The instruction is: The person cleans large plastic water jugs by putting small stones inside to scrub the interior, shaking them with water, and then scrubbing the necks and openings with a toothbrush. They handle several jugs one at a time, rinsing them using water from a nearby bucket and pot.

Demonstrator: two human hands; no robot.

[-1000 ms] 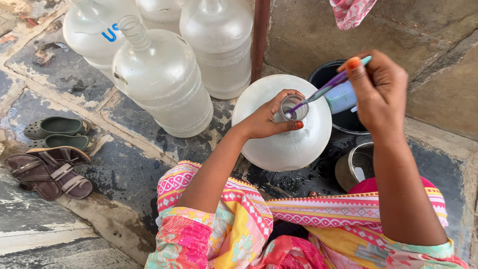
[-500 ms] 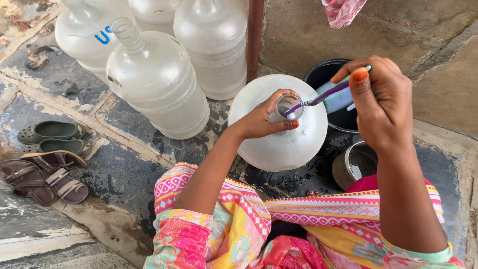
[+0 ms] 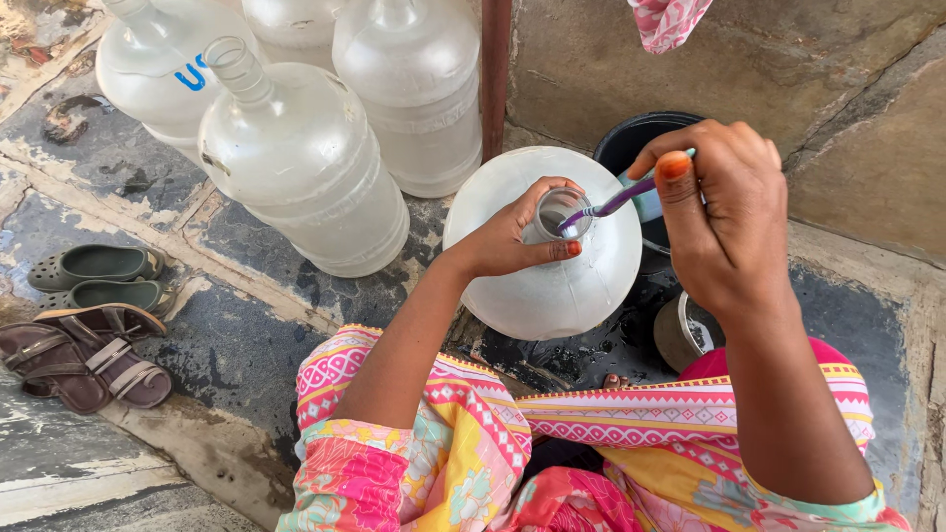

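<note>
At the frame centre, my left hand [image 3: 512, 236] is gripping the neck of the big water jug [image 3: 552, 286], while my right hand [image 3: 724, 222] is holding the purple toothbrush [image 3: 616, 202] inside its mouth.

Left hand [image 3: 512, 236] grips jug neck [image 3: 552, 219]; right hand [image 3: 724, 212] holds toothbrush [image 3: 616, 202] inside.

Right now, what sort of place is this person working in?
Probably an outdoor washing spot: rough stone floor and wall, large clear plastic water jugs stacked together, brown sandals left aside, left hand holding one jug's neck.
</note>
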